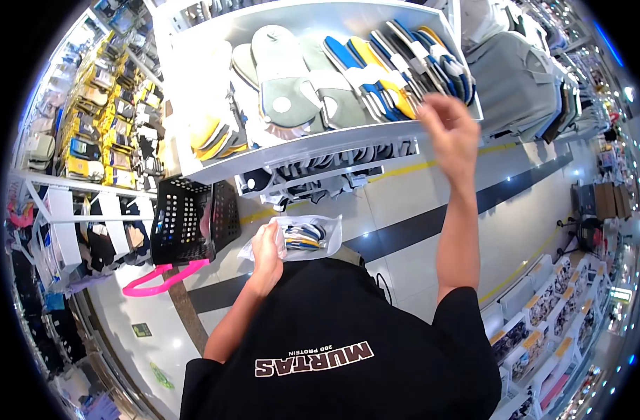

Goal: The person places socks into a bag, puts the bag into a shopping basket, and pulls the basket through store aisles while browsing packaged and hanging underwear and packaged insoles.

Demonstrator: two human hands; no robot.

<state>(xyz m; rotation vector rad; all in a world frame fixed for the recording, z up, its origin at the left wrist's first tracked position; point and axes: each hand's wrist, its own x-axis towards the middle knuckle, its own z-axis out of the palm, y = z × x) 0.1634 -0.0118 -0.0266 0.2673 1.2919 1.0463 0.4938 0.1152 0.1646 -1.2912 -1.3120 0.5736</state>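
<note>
At front of white bin [334,143], R hand [451,136] hovers nr socks [397,77], blurred, grip can't tell; L hand [266,253] clutches clear bag [332,228]; if pinch slackens, bagged socks [304,236] cd spill.

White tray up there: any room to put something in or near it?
The white tray is crowded with bundles on the right; glare hides some of its left. Bare floor shows between the plastic bag and right forearm, and past that forearm, down to the white bins.

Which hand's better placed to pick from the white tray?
Probably right: the right hand is up by the white tray; the left hand is busy holding the plastic bag.
</note>
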